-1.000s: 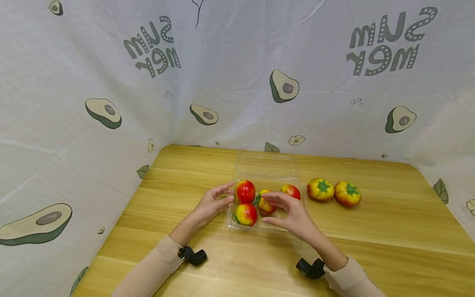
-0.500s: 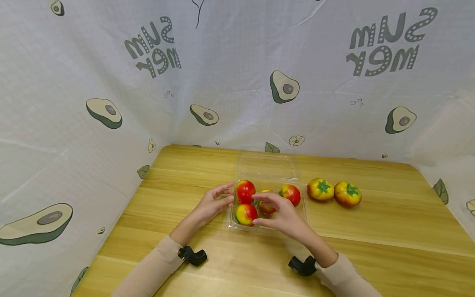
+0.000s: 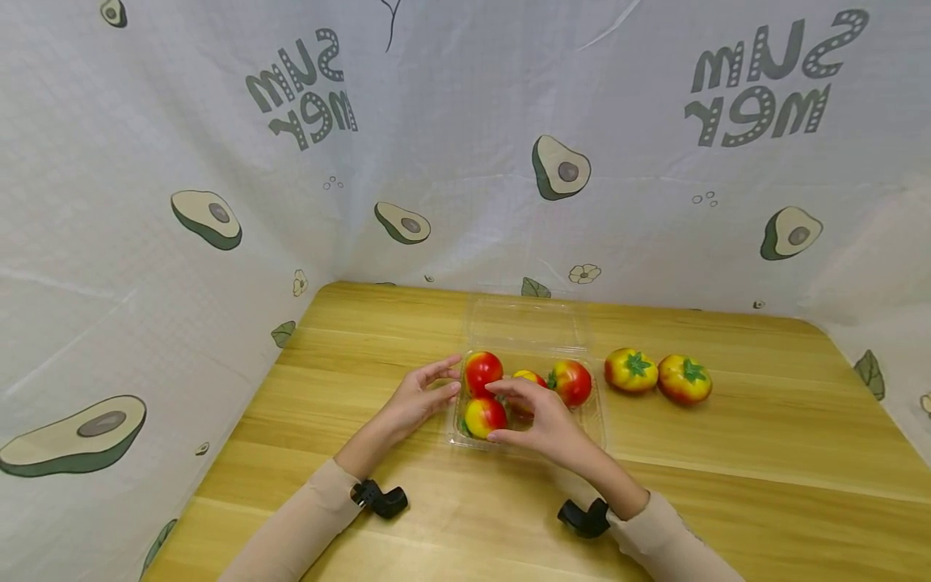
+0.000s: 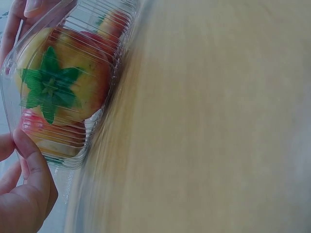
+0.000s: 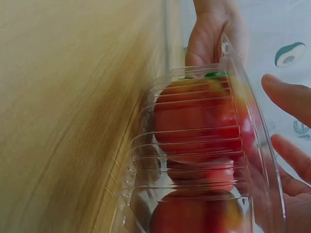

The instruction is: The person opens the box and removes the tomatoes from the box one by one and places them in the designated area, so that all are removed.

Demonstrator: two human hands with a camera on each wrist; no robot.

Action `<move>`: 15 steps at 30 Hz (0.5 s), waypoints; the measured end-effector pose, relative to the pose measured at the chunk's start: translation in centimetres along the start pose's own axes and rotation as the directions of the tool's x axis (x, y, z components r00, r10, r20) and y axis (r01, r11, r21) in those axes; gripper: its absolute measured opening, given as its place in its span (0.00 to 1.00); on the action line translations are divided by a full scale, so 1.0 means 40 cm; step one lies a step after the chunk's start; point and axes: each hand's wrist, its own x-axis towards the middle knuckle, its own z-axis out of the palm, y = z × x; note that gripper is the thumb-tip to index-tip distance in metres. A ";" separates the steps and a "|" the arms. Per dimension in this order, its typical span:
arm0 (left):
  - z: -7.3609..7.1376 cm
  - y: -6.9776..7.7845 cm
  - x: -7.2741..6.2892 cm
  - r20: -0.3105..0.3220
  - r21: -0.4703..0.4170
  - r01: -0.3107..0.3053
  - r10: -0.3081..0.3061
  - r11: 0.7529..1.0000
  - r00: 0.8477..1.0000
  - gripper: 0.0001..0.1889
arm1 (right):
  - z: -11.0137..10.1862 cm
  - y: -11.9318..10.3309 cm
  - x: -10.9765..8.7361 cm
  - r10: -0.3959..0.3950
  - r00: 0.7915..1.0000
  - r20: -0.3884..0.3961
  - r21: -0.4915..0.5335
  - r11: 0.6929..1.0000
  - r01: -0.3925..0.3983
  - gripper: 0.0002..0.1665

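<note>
A clear plastic clamshell box [image 3: 464, 442] with its lid [image 3: 527, 322] folded back holds several red-and-yellow, tomato-like fruits. Two of these, a red fruit [image 3: 482, 372] and a yellow-red fruit [image 3: 484, 417], sit along the left side; another fruit [image 3: 570, 383] lies at the right. Fingertips of my left hand [image 3: 417, 402] rest at the box's left rim. Over the box, my right hand [image 3: 541, 419] arches with thumb and fingers apart, partly hiding a middle fruit [image 3: 530, 377]. In the right wrist view its thumb [image 5: 290, 99] shows beside the rim, with nothing gripped.
To the right of the box, a left fruit [image 3: 630, 370] and a right fruit [image 3: 684, 380] with green star-shaped caps lie on the wooden table [image 3: 756, 453]. A white avocado-print cloth [image 3: 465, 145] hangs behind and at the sides.
My right hand has moved left across the box, from near the right-hand fruit to the middle and left-front ones, uncovering the right-hand fruit. My left hand stays at the rim.
</note>
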 end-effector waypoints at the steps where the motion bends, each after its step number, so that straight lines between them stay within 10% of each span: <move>1: 0.000 0.000 0.000 -0.001 0.001 0.001 -0.001 1.000 1.000 0.29 | 0.001 0.001 0.001 0.000 1.000 0.004 -0.003 1.000 0.000 0.34; 15: 0.003 0.005 0.001 -0.014 0.000 0.009 -0.009 1.000 1.000 0.28 | 0.015 0.008 0.012 -0.019 0.999 0.033 -0.094 0.995 0.022 0.34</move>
